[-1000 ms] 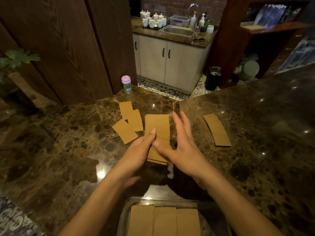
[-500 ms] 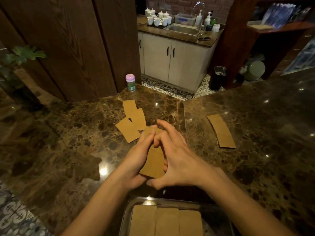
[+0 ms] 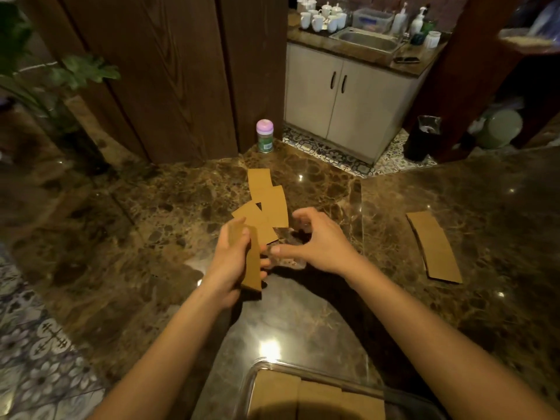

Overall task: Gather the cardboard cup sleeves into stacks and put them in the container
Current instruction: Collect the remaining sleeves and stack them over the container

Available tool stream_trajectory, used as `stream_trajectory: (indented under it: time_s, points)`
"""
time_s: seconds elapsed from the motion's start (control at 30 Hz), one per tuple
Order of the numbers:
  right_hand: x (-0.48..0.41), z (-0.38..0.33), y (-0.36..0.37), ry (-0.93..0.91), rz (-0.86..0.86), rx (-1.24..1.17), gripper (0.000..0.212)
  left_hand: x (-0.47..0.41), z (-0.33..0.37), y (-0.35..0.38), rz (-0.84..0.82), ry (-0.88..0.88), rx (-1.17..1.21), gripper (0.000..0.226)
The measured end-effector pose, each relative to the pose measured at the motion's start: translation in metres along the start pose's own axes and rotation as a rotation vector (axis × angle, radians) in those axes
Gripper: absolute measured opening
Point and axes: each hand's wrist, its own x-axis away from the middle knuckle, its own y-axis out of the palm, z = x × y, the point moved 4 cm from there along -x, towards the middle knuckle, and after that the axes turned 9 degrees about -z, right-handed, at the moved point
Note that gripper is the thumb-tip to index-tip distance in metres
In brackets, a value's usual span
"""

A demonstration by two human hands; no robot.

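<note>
Two hands hover over a dark marble worktop (image 3: 303,322). The left hand (image 3: 230,262) grips a stack of cardboard sleeves (image 3: 253,265) on edge, fingers curled round it. The right hand (image 3: 318,244) is just beside it, fingers loosely curved, holding nothing. Three loose sleeves (image 3: 272,207) overlap beyond the hands, and another stack (image 3: 435,247) lies well to the right. The clear container (image 3: 250,380) nearest the person holds more sleeves.
</note>
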Motion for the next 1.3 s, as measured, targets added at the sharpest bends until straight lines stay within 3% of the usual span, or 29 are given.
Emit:
stream_trajectory:
  time_s: [0.1,0.17,0.43,0.57,0.63,0.73,0.83,0.93,1.07,1.3]
  points:
    - [-0.039,0.009,-0.002,0.212,-0.062,0.116,0.137,-0.03,0.01,-0.024,0.166,0.065,-0.094,0.019]
    - [-0.06,0.007,0.003,0.309,-0.079,0.157,0.143,-0.046,0.016,-0.033,0.24,0.1,-0.12,0.019]
    - [-0.117,-0.023,0.035,0.433,0.05,0.133,0.127,-0.073,0.027,-0.031,0.272,0.133,-0.006,0.011]
    - [-0.137,-0.018,0.032,0.415,0.057,-0.024,0.074,-0.077,0.025,-0.037,0.27,0.132,0.005,0.013]
    - [-0.142,-0.016,0.023,0.381,0.098,-0.141,0.059,-0.077,0.024,-0.042,0.281,0.137,0.012,0.013]
    - [-0.15,-0.015,0.008,0.382,0.168,-0.292,0.06,-0.08,0.02,-0.048,0.295,0.129,0.018,0.015]
    - [-0.169,-0.021,0.003,0.455,0.194,-0.381,0.076,-0.082,0.017,-0.053,0.321,0.139,0.02,0.011]
    - [-0.192,-0.039,0.018,0.529,0.127,-0.259,0.09,-0.084,0.014,-0.058,0.323,0.14,0.081,0.013]
    - [-0.218,-0.057,0.039,0.554,0.205,-0.125,0.073,-0.084,0.007,-0.062,0.3,0.162,0.178,0.016]
    - [-0.221,-0.062,0.041,0.38,0.032,-0.035,0.079,-0.082,0.005,-0.063,0.275,0.176,0.163,0.017]
